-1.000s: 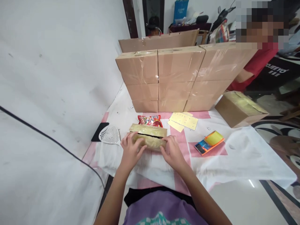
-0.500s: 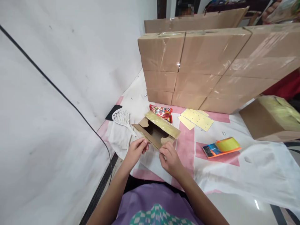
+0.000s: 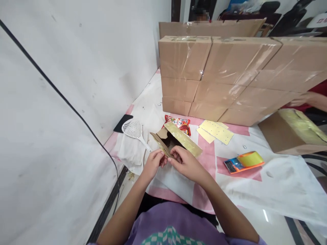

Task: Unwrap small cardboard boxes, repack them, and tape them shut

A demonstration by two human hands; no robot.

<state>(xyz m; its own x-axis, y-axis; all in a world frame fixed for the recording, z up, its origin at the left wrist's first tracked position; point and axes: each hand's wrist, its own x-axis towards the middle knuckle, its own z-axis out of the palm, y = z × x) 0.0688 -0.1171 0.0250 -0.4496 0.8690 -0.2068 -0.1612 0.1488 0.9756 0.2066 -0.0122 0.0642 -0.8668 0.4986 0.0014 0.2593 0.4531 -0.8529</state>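
In the head view, your left hand (image 3: 153,162) pinched the near flap of the one small open cardboard box (image 3: 176,141) with fingers curled shut on it, while your right hand (image 3: 186,164) gripped the same near edge, half closed, thumb against the card; the box sat on the white-and-pink cloth (image 3: 255,183) just beyond both hands. Around it you had one red snack packet (image 3: 180,123) touching the box at 12 o'clock, one white swatter (image 3: 133,129) at 10 o'clock, one orange tape dispenser (image 3: 244,161) at 3 o'clock, two yellow sheets (image 3: 217,131) at 1 o'clock, and nine stacked taped cartons (image 3: 230,75) showing beyond.
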